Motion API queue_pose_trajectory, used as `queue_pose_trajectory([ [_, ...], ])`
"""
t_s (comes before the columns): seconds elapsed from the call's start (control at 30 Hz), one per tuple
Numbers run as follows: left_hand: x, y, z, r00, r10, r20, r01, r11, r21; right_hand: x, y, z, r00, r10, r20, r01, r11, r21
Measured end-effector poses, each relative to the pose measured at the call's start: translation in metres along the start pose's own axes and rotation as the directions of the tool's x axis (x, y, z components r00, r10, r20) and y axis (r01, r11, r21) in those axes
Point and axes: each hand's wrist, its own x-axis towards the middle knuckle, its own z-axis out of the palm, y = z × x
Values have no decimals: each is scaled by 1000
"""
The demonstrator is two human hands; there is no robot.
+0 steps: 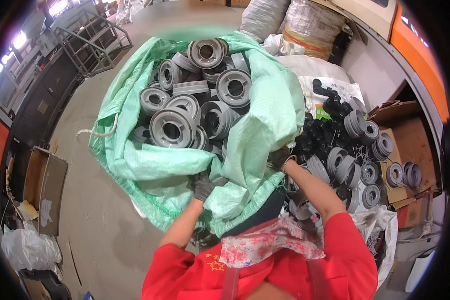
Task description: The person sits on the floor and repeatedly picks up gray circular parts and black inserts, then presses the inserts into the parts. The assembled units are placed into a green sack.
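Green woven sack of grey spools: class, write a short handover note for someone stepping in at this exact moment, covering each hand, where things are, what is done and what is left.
Left hand, in a dark glove, has a closed grip on the near edge of the pale green woven plastic sack.
Right hand, gloved, clutches the sack's right edge.
The sack is open and heaped with grey round plastic spools.
More grey spools and small black plastic parts lie piled to the right, beside a brown cardboard box.
Done: sack open and gripped.
Left: the spools remain inside.

One green woven sack [255, 125] at centre frame, about fifteen grey plastic spools [172, 128] visible inside it, roughly a dozen more spools at right, two gloved hands at lower centre, left hand [205, 185], right hand [281, 159]
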Motion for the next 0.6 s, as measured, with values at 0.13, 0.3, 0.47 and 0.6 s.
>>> queue_pose_trajectory([
  [0.13, 36, -5, 23, 966, 248, -67, -231, 953, 198, 36, 23, 42, 991, -99, 93, 118, 967, -226],
  [0.3, 112, 11, 47, 986, -40, 159, 37, 999, 28, 108, 25, 49, 993, -17, 115, 33, 989, -146],
  [0.47, 203, 21, 61, 960, -232, 157, 235, 972, 0, 203, 40, 34, 998, 31, -48, -38, 990, -137],
  [0.6, 267, 39, 75, 934, -345, 94, 349, 937, -25, 300, 70, 9, 961, 80, -263, -121, 982, -144],
])
